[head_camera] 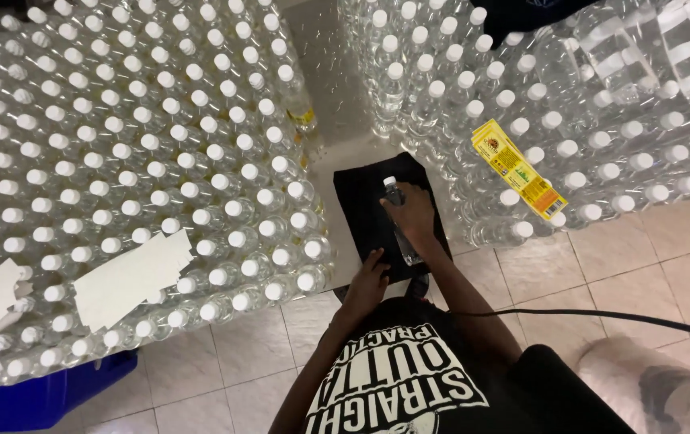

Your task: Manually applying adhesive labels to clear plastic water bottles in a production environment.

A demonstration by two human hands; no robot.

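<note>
A clear plastic bottle [394, 193] with a white cap lies on a black cloth [365, 205] spread on the tiled floor between two big blocks of bottles. My right hand [413, 210] is closed over the bottle's middle, with the cap end pointing away from me. Nearer to me, my left hand [369, 277] rests on the cloth's near edge, close to the bottle's bottom end, fingers bent; I cannot tell whether it touches the bottle. My black printed shirt [397, 386] fills the lower middle.
Dense blocks of clear white-capped bottles stand to the left [120, 145] and right [570, 104]. A stack of yellow labels [519, 169] lies on the right block, and white paper sheets [132, 277] on the left. A blue bin [47, 398] sits lower left; a black cable [602, 315] crosses the tiles.
</note>
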